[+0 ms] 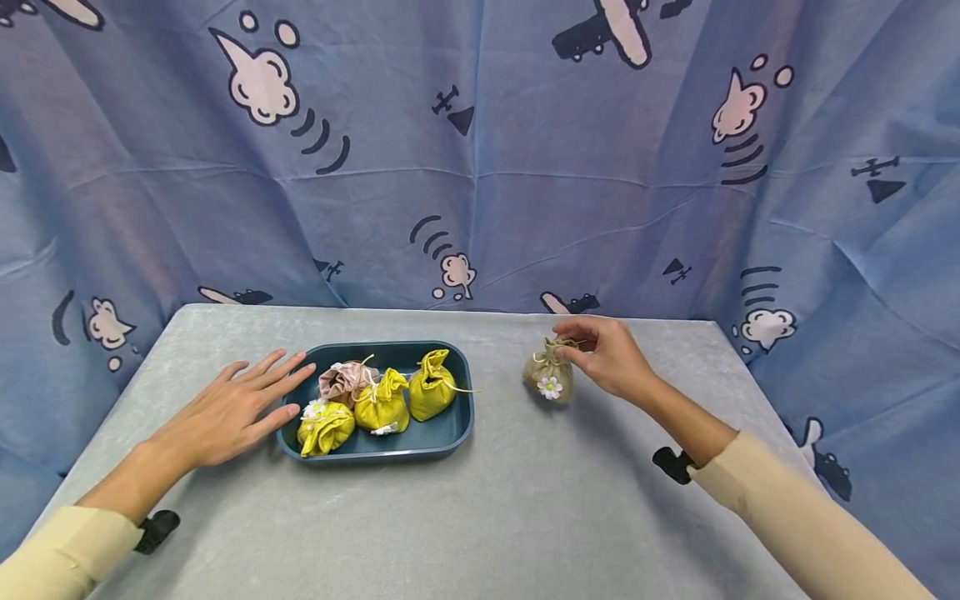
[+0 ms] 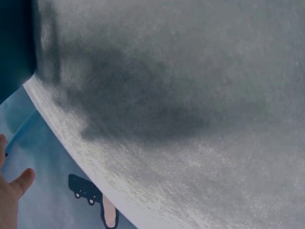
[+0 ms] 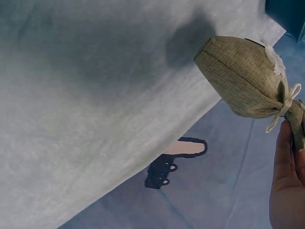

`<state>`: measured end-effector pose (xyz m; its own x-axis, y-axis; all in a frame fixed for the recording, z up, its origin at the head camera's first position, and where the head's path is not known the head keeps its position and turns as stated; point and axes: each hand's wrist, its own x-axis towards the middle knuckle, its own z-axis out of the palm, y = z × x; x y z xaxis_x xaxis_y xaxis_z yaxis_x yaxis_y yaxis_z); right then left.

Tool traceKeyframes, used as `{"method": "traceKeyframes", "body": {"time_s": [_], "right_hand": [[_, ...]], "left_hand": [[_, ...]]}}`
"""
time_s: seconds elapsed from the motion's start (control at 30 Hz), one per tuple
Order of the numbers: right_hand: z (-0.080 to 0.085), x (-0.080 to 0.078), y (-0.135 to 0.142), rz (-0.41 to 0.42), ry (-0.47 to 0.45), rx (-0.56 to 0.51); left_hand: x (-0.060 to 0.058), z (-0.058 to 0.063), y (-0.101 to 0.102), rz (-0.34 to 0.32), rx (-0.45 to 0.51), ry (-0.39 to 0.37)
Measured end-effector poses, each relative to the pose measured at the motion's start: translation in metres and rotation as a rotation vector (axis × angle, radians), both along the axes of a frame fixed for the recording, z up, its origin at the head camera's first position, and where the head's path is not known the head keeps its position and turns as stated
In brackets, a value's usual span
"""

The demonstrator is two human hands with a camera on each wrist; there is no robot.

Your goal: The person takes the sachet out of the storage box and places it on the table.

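Observation:
My right hand (image 1: 606,354) pinches a tan burlap drawstring pouch (image 1: 551,379) by its gathered neck, to the right of the tray. A white daisy decorates its front, and in the right wrist view the pouch (image 3: 243,78) hangs above the table with a shadow apart from it. With fingers spread straight, my left hand (image 1: 228,408) lies at the left rim of a dark teal tray (image 1: 442,437). Inside the tray sit a yellow pouch with white flowers (image 1: 326,429), a pink pouch (image 1: 347,381), a middle yellow pouch (image 1: 382,404) and a right yellow pouch (image 1: 431,387).
A grey table (image 1: 480,533) carries the tray. Behind it and along the sides hangs a blue curtain (image 1: 390,208) with printed planes and clouds. Dark wrist cameras show below both sleeves, the left one (image 1: 157,531) and the right one (image 1: 672,464).

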<state>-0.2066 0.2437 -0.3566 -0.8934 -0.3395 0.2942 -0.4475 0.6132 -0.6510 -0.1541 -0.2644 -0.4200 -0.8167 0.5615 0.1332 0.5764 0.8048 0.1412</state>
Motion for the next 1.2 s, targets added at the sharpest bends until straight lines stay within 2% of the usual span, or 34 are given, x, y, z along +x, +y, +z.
{"method": "traceKeyframes", "body": {"time_s": [0.4,0.53,0.97,1.2], "right_hand": [[-0.014,-0.008,0.008,0.0,-0.052,-0.018],[-0.013,-0.008,0.008,0.01,-0.055,-0.013],[-0.005,-0.008,0.003,0.02,0.0,0.105],[0.0,-0.006,-0.021,0.068,-0.051,0.061]], "left_hand": [[-0.001,0.0,0.002,0.008,-0.003,-0.017],[-0.001,0.001,0.002,0.01,-0.004,-0.016],[-0.001,0.002,0.001,0.013,-0.011,-0.023],[0.0,0.001,0.001,0.01,-0.02,-0.019]]}}
